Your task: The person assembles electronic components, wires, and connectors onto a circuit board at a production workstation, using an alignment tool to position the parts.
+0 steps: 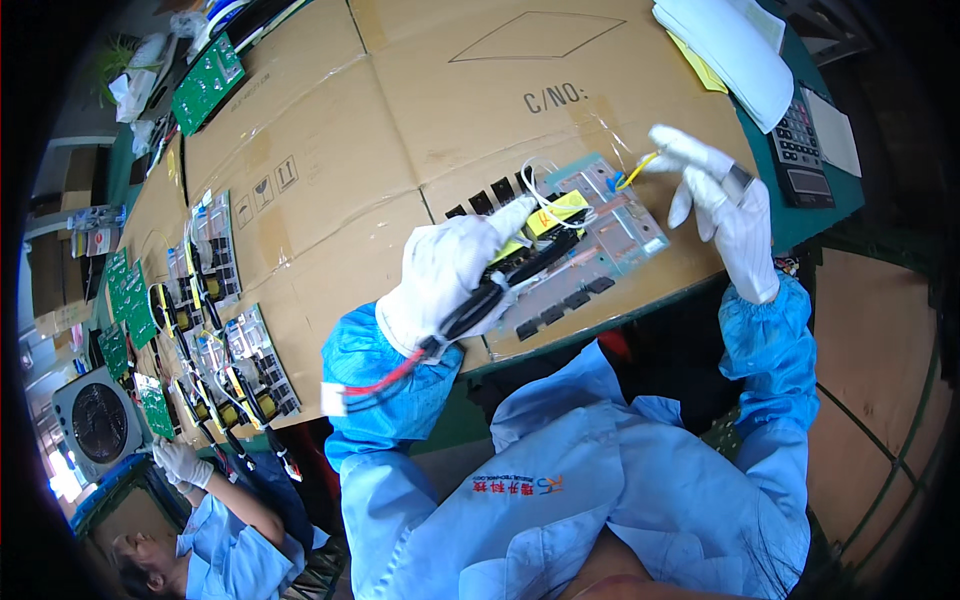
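In front of me on the cardboard lies a circuit board (625, 228) with black components along its edges. A yellow-wrapped transformer (562, 212) and a loop of white wire (535, 182) sit on it. My left hand (440, 270), in a white glove, curls over the board's left part, fingertips against the transformer side. A black-sleeved cable (475, 310) with red leads and a white connector (333, 398) runs across that hand and forearm. My gloved right hand (722, 200) is off the board's right edge, its fingertips closed on a short yellow wire (636, 171) rising from the board.
Several similar boards with cables (245, 365) lie to the left, beside green circuit boards (130, 300). A co-worker's gloved hands (182, 465) are at lower left, near a fan (98, 420). Papers (735, 60) and a calculator (800, 150) lie at the right.
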The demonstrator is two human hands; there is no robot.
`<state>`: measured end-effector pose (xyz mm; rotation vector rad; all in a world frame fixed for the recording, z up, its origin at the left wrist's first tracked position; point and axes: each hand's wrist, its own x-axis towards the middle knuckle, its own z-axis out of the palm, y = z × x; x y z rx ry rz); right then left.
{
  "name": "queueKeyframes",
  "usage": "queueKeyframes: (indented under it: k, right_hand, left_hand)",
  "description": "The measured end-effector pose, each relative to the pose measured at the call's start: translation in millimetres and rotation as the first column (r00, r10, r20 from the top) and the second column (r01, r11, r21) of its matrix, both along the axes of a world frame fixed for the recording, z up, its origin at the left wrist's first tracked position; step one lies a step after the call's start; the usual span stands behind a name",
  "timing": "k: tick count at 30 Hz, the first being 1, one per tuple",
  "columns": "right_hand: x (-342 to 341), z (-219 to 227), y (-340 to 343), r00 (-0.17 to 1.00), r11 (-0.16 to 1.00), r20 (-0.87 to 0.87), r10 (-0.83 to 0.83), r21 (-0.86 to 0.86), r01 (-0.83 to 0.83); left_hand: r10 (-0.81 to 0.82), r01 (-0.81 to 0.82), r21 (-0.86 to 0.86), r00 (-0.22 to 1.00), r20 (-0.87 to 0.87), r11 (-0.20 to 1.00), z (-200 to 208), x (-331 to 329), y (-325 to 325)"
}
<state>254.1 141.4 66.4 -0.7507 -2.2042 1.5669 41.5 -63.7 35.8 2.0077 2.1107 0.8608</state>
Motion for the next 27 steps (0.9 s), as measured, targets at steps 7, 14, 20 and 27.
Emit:
queueKeyframes:
  k: [7, 14, 20, 27]
  right_hand:
    - [7, -3, 7, 0.985, 0.983, -0.048, -0.165, 0.074, 0.168]
    - [7, -7, 8, 0.987, 0.976, -0.107, -0.120, 0.168, 0.137]
    - [7, -6, 6, 0.977, 0.969, -0.164, -0.133, 0.185, 0.163]
    - [2, 8, 2, 0.926, 0.941, -0.273, -0.261, 0.142, 0.307]
  left_hand:
    - [-0.091, 0.106, -0.052, 0.968, 0.232, 0.993, -37, 1, 28]
    - [0.071, -0.070, -0.009, 0.997, 0.009, 0.997, -10, -10, 16]
    - [0.167, -0.196, -0.121, 0.962, -0.214, 0.973, -10, -32, 5]
    - [0.271, -0.326, -0.116, 0.900, -0.341, 0.938, -15, -45, -3]
